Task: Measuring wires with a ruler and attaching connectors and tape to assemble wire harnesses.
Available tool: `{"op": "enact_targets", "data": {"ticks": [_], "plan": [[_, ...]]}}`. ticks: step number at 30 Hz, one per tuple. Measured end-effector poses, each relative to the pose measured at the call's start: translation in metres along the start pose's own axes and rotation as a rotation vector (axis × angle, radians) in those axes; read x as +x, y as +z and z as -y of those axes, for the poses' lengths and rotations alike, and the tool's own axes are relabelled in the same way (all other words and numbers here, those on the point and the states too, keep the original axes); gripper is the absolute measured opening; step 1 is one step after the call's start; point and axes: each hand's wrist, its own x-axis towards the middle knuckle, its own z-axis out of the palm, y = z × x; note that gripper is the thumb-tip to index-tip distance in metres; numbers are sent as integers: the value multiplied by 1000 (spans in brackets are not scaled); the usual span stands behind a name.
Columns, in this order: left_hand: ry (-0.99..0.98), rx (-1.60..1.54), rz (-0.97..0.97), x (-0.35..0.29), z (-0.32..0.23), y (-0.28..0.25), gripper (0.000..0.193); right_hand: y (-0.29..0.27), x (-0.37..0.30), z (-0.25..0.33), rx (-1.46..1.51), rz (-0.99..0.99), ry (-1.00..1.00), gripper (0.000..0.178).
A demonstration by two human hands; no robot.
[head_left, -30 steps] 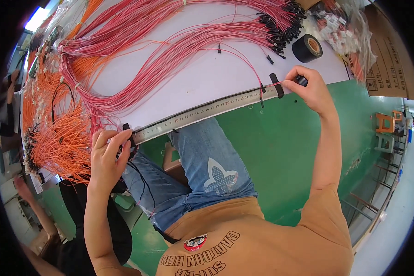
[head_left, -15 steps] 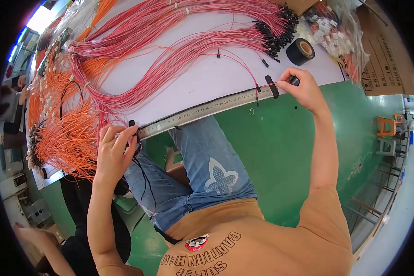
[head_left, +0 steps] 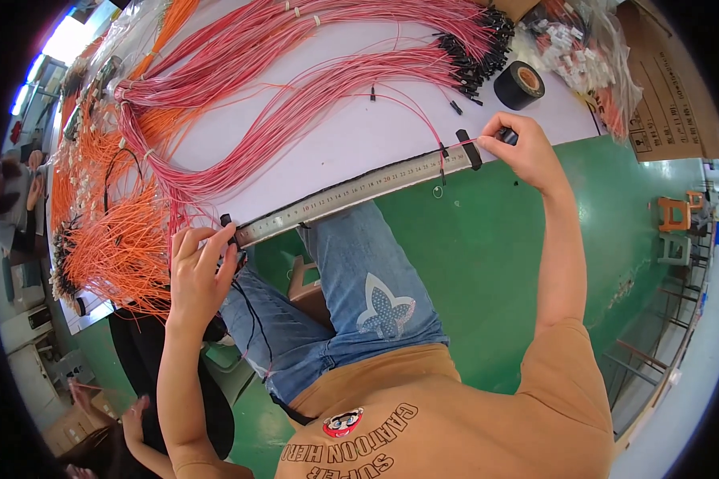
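We cannot see what our left hand (head_left: 198, 267) pins at the near end of the steel ruler (head_left: 351, 194); the fingers cover it. The ruler's marks are too small for us to tell apart. Our right hand (head_left: 526, 148) hides most of the small dark piece it pinches. The cardboard box (head_left: 673, 88) runs off into the dark rim. The clear bag of connectors (head_left: 587, 48) is a blur, and we cannot tell its single parts apart.
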Motion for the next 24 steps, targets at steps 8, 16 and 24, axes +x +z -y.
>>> {"op": "enact_targets", "data": {"ticks": [8,16,24], "plan": [[-6,10,-3,2,0,0,33,0,-1,4,12,0,54,16],[-63,-72,-34,10,-1,0,32,-3,-21,18,6,-139,-107,16],[143,-67,-2,-13,-5,-3,28,6,-113,107,608,874,-392,10]]}}
